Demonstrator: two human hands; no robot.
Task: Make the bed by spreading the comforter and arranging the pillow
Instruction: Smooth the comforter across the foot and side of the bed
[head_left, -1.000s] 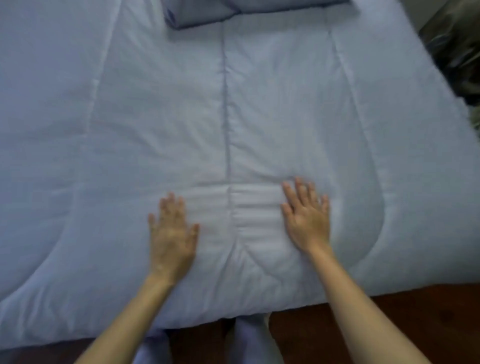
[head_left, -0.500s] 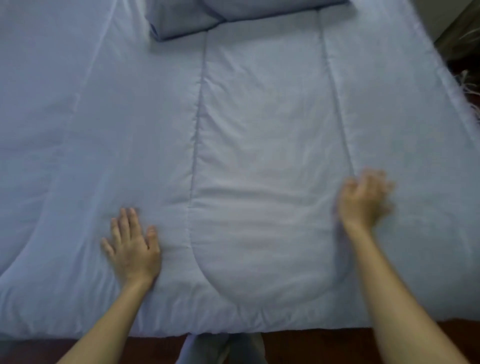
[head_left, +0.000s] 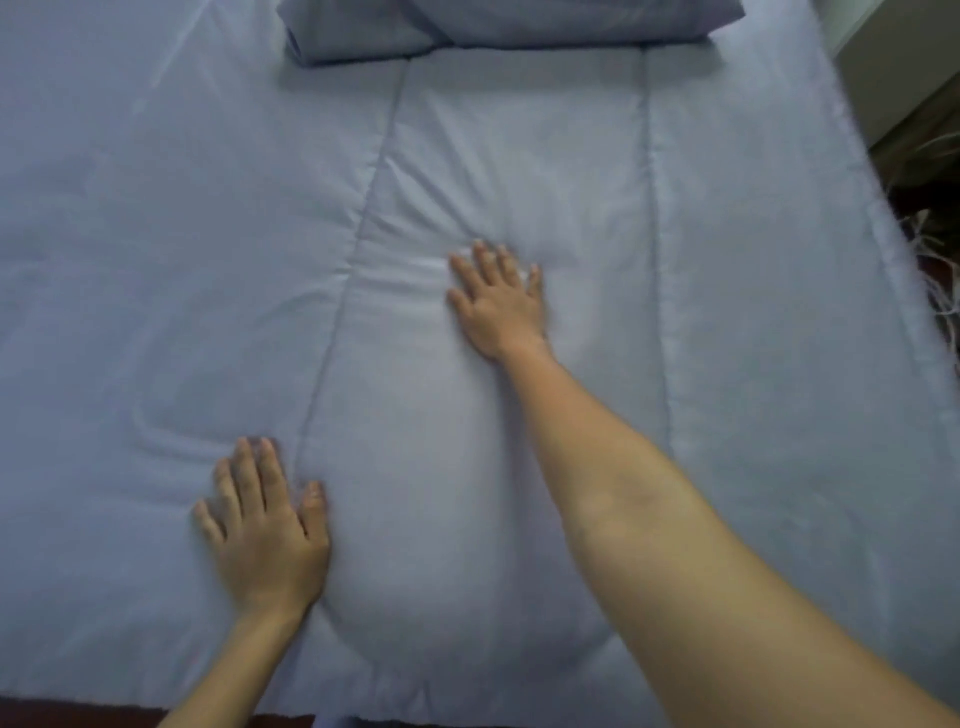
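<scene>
Pale blue quilted fabric fills nearly the whole view: the comforter (head_left: 519, 156) lies spread over the bed, its near edge at the foot by the person, its far end reaching up to the pillow (head_left: 493, 26); the pillow sits at the head of the bed, lying crosswise and already squared to the top edge. The left hand (head_left: 265, 530) rests flat, palm down and fingers spread, grasping nothing, just beside a stitched seam near the foot; placed so, it likely pins the cover while the other arm works. The right hand (head_left: 501, 301) is likewise open and flat, reaching further up the middle panel; small creases fan out ahead of its fingertips, which suggests it presses there to push the wrinkles toward the head end. Judging by how evenly the cover lies, spreading is nearly done and what remains is smoothing; the risk is bunching fabric against the pillow rather than flattening it. At right, beyond the bed's edge, lies a dark floor (head_left: 930, 228).
</scene>
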